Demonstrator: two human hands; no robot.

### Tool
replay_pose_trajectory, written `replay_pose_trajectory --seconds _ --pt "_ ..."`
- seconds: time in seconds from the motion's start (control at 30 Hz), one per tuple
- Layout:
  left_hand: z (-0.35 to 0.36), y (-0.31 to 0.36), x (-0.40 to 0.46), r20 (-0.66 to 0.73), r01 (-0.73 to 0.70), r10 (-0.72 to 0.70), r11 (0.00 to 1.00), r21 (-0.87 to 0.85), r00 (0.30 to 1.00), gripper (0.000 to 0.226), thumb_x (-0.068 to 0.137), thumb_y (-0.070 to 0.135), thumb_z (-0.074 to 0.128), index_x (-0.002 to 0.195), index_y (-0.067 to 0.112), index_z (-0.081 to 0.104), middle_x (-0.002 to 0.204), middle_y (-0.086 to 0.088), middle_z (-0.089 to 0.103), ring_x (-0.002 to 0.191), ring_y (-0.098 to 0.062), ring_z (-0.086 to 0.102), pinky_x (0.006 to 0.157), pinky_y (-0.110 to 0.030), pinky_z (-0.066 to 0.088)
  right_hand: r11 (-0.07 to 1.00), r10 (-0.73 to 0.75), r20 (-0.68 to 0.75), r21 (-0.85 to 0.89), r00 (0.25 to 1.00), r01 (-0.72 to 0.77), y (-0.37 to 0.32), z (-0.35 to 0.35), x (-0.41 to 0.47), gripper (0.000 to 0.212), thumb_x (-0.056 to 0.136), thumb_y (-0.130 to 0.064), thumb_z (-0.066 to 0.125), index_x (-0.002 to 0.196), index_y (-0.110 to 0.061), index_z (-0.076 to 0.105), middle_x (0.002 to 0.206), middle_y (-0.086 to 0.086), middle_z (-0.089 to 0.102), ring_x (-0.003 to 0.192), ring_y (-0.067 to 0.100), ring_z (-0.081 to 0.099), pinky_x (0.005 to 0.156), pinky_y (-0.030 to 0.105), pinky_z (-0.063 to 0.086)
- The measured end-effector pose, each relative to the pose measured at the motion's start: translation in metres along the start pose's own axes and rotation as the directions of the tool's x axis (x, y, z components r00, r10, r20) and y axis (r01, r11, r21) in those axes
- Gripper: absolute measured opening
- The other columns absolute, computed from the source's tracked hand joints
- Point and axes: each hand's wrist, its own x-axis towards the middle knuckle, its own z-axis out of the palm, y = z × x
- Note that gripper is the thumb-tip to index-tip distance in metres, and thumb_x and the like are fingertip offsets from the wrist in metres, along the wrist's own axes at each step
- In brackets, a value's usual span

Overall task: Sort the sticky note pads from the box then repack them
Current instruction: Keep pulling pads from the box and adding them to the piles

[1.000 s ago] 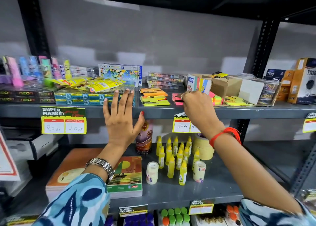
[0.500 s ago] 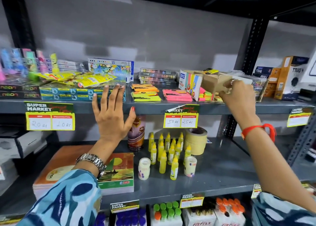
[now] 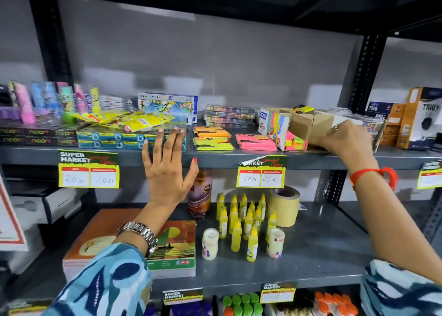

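Three sorted stacks of sticky note pads lie on the upper shelf: orange (image 3: 211,132) at the back, yellow-green (image 3: 212,144) in front of it, pink (image 3: 256,142) to their right. A brown cardboard box (image 3: 301,122) lies on its side further right, with mixed pink, green and orange pads (image 3: 296,142) showing at its mouth and a yellow pad (image 3: 302,108) on top. My right hand (image 3: 344,136) is at the box's open end, fingers curled inward and partly hidden. My left hand (image 3: 167,169) is open and flat against the shelf's front edge, left of the stacks.
A Doms box (image 3: 272,124) leans against the cardboard box. A clear plastic tub (image 3: 376,126) and Trio boxes (image 3: 421,117) stand to the right. Blue packets (image 3: 114,140) lie left of the pads. Below are glue bottles (image 3: 241,215), tape rolls (image 3: 283,205) and notebooks (image 3: 172,248).
My right hand left the pink stack, which now lies on the shelf, and moved right to the cardboard box's open end. My left hand stayed on the shelf edge.
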Motion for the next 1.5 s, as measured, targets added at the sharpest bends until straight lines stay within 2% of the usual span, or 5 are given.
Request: replay_pose_trajectory --seconds 0.23,0.5,0.63,0.9,1.5 --pt "0.002 0.0 0.0 -0.001 0.006 -0.006 1.0 -0.01 1.0 0.061 0.092 0.043 0.038 0.138 0.005 0.044 0.144 -0.011 0.045 0.138 -0.028 0.029 0.114 -0.051 0.013 0.948 -0.034 -0.447 0.268 0.894 0.17 -0.056 -0.036 -0.061 0.063 0.06 -0.061 0.058 0.086 -0.006 0.072 0.076 0.027 0.069 0.077 0.042 0.061 0.076 0.044 0.05" --pt "-0.002 -0.001 0.0 0.037 0.019 -0.019 1.0 0.01 0.999 0.067 0.089 0.046 0.037 0.139 0.001 0.042 0.144 -0.015 0.044 0.137 -0.027 0.029 0.113 -0.049 0.015 0.893 -0.386 -0.022 0.243 0.922 0.38 -0.162 0.021 -0.105 0.058 0.065 -0.061 0.069 0.056 -0.01 0.044 0.063 0.01 0.058 0.083 0.034 0.06 0.069 0.035 0.04" --pt "0.0 -0.002 -0.001 0.037 0.019 -0.02 1.0 0.019 0.999 0.069 0.09 0.047 0.037 0.14 0.0 0.04 0.145 -0.016 0.042 0.138 -0.027 0.027 0.115 -0.049 0.012 0.898 -0.439 0.055 0.074 0.897 0.435 -0.179 0.049 -0.108 0.062 0.07 -0.064 0.063 0.089 -0.004 0.062 0.093 0.015 0.068 0.094 0.032 0.058 0.09 0.04 0.037" --pt "0.001 -0.003 -0.001 0.033 0.017 -0.017 1.0 0.0 0.999 0.069 0.089 0.047 0.038 0.141 0.001 0.04 0.147 -0.015 0.04 0.139 -0.027 0.028 0.115 -0.047 0.009 0.922 -0.366 0.282 -0.024 0.887 0.388 -0.193 0.058 -0.097 0.07 0.074 -0.065 0.058 0.114 -0.007 0.057 0.116 0.014 0.062 0.11 0.034 0.056 0.088 0.038 0.046" --pt "-0.002 0.002 0.001 0.06 0.037 -0.036 0.999 -0.011 0.998 0.069 0.086 0.046 0.038 0.138 0.0 0.042 0.143 -0.016 0.045 0.137 -0.03 0.031 0.113 -0.051 0.013 0.843 -0.254 -0.024 0.485 0.967 0.233 -0.149 -0.019 -0.071 0.054 0.05 -0.055 0.074 0.085 -0.015 0.072 0.074 0.007 0.069 0.08 0.026 0.066 0.067 0.031 0.055"
